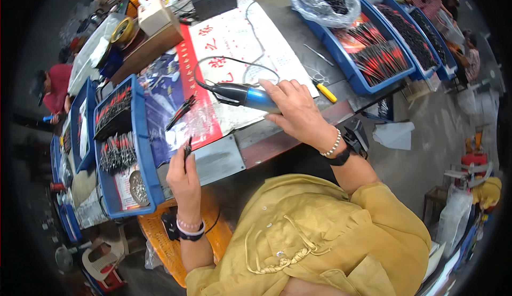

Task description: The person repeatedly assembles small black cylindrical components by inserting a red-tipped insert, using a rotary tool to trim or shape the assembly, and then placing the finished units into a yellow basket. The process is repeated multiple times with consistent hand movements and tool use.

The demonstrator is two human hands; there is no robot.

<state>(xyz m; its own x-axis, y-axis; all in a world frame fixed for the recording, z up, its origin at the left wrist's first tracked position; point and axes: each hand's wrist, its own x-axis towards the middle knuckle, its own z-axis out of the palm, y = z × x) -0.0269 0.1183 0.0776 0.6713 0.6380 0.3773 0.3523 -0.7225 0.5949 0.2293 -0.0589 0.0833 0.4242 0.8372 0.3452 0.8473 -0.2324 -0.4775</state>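
Observation:
My right hand (298,109) is closed around the blue end of a corded electric screwdriver (242,95), a black-and-blue tool lying level over the white printed sheet. Its black cable leaves from the left end; the other end is hidden by my palm. At the table's near edge, my left hand (184,181) pinches a small dark slim piece (188,148) between thumb and fingers; its exact kind is too small to make out. Just beyond lies a small bunch of black-and-red slim pieces (180,113) on the red-edged poster (200,128).
At left, a blue tray (152,176) holds black-and-red pieces and a metal dish of small silvery parts (138,188). Another blue tray (368,89) stands at right, with a bag of black parts (325,0). A yellow-handled tool (327,93) and tweezers (318,54) lie nearby.

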